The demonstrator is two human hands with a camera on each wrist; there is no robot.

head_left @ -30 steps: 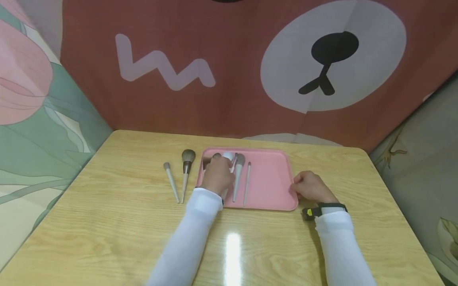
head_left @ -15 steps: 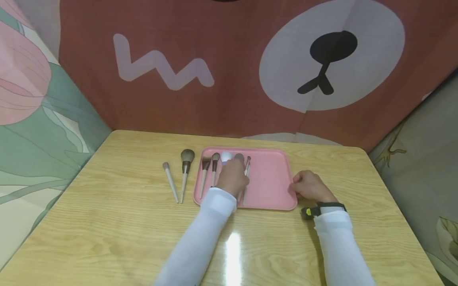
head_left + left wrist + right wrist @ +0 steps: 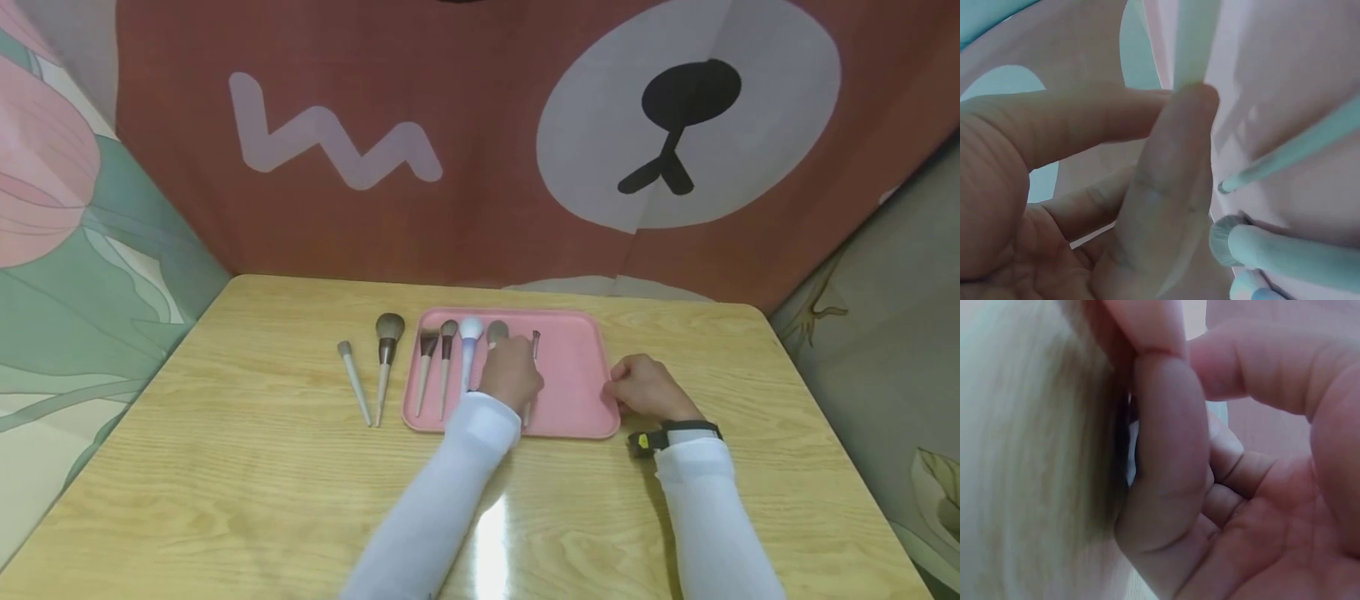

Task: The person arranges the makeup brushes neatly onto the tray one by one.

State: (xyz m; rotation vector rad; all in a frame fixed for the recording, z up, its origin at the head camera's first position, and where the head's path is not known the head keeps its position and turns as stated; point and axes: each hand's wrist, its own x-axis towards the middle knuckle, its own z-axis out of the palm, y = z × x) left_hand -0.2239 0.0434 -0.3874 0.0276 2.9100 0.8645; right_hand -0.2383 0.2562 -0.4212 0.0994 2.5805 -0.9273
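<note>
My left hand point(image 3: 512, 375) is over the pink tray point(image 3: 573, 375), pinching a slim makeup brush point(image 3: 1196, 44) by its pale handle between thumb and fingertip. The small dark head of that brush shows past my knuckles in the head view. Beside it in the left wrist view lie another thin brush point(image 3: 1297, 147) and a thicker one point(image 3: 1297, 250). Farther left in the tray are a white-headed brush point(image 3: 470, 329), a narrow dark brush point(image 3: 447, 329) and a flat dark brush point(image 3: 427, 342). My right hand point(image 3: 651, 390) pinches the tray's right edge with thumb and curled index finger.
On the wooden table point(image 3: 262, 483), left of the tray, lie a large fluffy brush point(image 3: 388, 333) and a small pale brush point(image 3: 354, 383). A printed cloth wall point(image 3: 337, 242) stands behind the table's back edge.
My left hand has moved right across the tray, from the white-headed brush to the thin brushes, and a slim brush has shifted right with it. The right hand stays on the tray's edge.
</note>
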